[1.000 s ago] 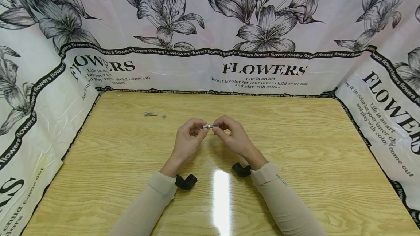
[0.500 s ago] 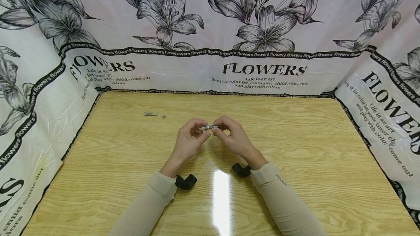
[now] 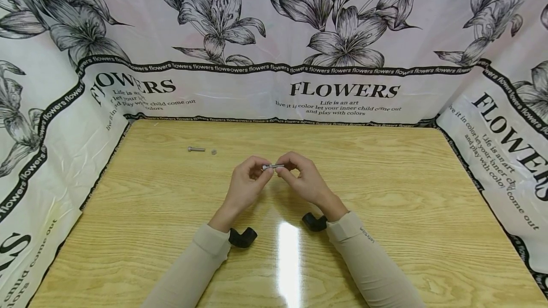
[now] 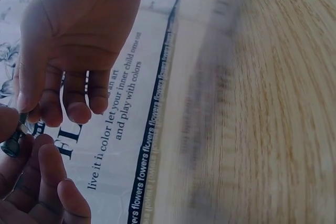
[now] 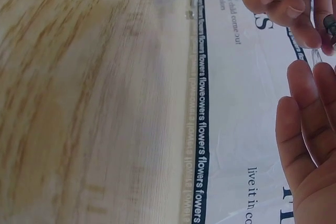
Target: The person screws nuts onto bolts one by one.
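Head view: left hand (image 3: 247,178) pinches the head end of a metal bolt (image 3: 278,165); right hand (image 3: 305,178) pinches the threaded end, thumb against fingers. Both grips clamped on the same bolt. Bolt is above mid-table, head toward 9 o'clock, tip toward 3. Nut (image 3: 270,166) sits in the gap between the two pinches, partly covered.

Change: over the last second the bolt slid slightly toward 9; left thumb reached out half a second ago and has since drawn back. Right grip barely moved. I read that as left fingers rolling the piece while right steadies it; whether the nut travelled along the thread, cannot tell. Judgement: fine finger work, nothing released.

Spare bolt (image 3: 196,149) lies on the table (image 3: 385,179), between 9 and 10 o'clock from the hands, spare nut (image 3: 214,152) just off its 3 o'clock end. Both untouched. Left wrist view confirms bolt head at left fingertips.
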Available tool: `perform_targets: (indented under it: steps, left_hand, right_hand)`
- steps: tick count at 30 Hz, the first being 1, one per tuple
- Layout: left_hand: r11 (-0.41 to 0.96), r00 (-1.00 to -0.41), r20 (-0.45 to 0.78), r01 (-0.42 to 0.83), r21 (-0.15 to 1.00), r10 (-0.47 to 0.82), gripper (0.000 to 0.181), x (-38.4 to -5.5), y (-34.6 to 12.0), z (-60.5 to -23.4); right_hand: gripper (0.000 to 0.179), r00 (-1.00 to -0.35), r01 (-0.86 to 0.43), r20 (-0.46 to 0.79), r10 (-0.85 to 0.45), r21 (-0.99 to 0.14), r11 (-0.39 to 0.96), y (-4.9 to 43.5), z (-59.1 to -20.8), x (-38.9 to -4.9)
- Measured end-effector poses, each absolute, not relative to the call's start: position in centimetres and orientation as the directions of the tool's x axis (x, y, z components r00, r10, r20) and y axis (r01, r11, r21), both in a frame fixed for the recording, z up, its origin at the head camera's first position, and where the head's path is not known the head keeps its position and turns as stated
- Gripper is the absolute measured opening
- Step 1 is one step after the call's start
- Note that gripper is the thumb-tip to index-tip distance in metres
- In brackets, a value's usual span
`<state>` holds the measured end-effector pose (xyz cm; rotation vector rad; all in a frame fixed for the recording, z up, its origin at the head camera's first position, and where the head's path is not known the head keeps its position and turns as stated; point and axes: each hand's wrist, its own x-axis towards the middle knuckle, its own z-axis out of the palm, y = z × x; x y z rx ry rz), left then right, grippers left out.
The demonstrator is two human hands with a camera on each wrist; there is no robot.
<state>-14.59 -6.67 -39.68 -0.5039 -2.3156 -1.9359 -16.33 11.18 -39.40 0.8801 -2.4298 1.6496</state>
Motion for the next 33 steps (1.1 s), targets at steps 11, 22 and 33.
perform_targets:
  steps: [11,22,33]
  left_hand:
    - [0.174,-0.951,0.237,0.272,0.946,0.197,0.012,-14.52,-6.68,-39.65]
    - [0.137,-0.921,0.32,0.355,0.925,0.221,0.021,-14.67,-6.62,-39.69]
    - [0.13,-0.938,0.269,0.301,0.945,0.217,0.012,-14.48,-6.64,-39.5]
  right_hand:
    - [0.005,-0.828,-0.502,0.375,-0.417,-0.827,0.252,11.2,-39.59,-16.4]
    - [0.006,-0.828,-0.503,0.373,-0.419,-0.825,0.259,11.27,-39.51,-16.39]
    - [0.006,-0.824,-0.506,0.379,-0.422,-0.827,0.246,11.25,-39.47,-16.39]
